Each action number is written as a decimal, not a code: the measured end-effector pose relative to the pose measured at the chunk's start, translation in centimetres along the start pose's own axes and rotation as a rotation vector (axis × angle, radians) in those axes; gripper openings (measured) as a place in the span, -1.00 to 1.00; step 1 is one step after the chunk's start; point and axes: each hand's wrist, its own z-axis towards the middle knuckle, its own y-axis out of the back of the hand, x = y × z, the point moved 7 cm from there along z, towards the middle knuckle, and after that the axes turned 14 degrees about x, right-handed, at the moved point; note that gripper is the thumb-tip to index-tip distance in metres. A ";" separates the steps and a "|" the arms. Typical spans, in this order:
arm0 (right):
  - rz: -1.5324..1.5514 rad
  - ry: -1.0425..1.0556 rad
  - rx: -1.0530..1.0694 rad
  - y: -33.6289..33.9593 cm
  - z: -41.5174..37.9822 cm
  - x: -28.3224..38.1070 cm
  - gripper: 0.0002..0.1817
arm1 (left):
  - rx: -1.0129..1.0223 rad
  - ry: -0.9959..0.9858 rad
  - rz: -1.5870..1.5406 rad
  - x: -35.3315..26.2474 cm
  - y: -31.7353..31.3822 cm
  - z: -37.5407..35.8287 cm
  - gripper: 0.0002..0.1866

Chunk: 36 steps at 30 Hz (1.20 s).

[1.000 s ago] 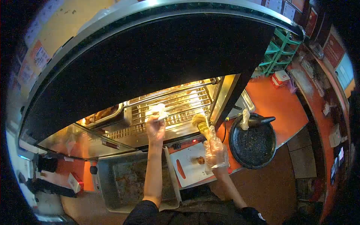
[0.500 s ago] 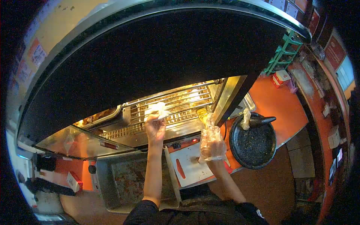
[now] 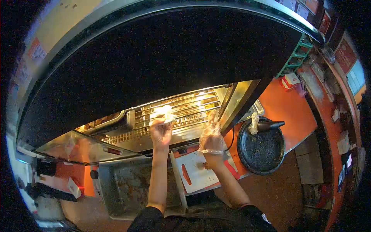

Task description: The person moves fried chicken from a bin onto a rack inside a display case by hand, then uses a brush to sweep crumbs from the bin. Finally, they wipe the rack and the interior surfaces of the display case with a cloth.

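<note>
My left hand [image 3: 160, 129] is closed on a crumpled piece of white paper [image 3: 165, 113], in front of the lit wire rack [image 3: 185, 110] of a warming cabinet. Strong glare washes out the paper's edges. My right hand [image 3: 212, 137] wears a loose clear plastic glove and reaches into the right side of the cabinet. Its fingers look drawn together near a small yellow thing [image 3: 210, 104]. Glare and the glove hide what, if anything, they grip. Browned food in a metal tray [image 3: 102, 123] shows at the cabinet's left.
The cabinet's dark top [image 3: 154, 58] overhangs both hands. Below stand a deep metal pan [image 3: 127, 189] and a white cutting board [image 3: 197, 172] with a red-edged handle slot. At right, a black stone mortar [image 3: 261, 149] holds a dark pestle [image 3: 270, 125] and a crumpled plastic glove [image 3: 254, 123].
My right hand has moved up and slightly left, deeper toward the rack. The yellow thing near its fingers now appears farther in. My left hand stays nearly in place with the paper.
</note>
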 end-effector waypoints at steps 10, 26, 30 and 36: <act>0.038 -0.173 0.005 -3.2 5.7 0.4 -0.75 | 0.002 -0.040 -0.017 0.0 -0.7 -0.2 -0.77; 0.002 -0.071 -0.014 -7.6 13.2 1.2 -0.77 | 0.012 -0.001 -0.093 0.0 0.2 0.0 -0.74; -0.004 -0.042 -0.019 -7.0 10.7 2.5 -0.77 | -0.133 -0.005 0.009 -0.1 0.1 -0.7 -0.74; 0.092 -0.077 0.236 -1.1 1.6 3.0 -0.78 | 0.030 -0.013 -0.077 0.1 -0.5 -0.1 -0.71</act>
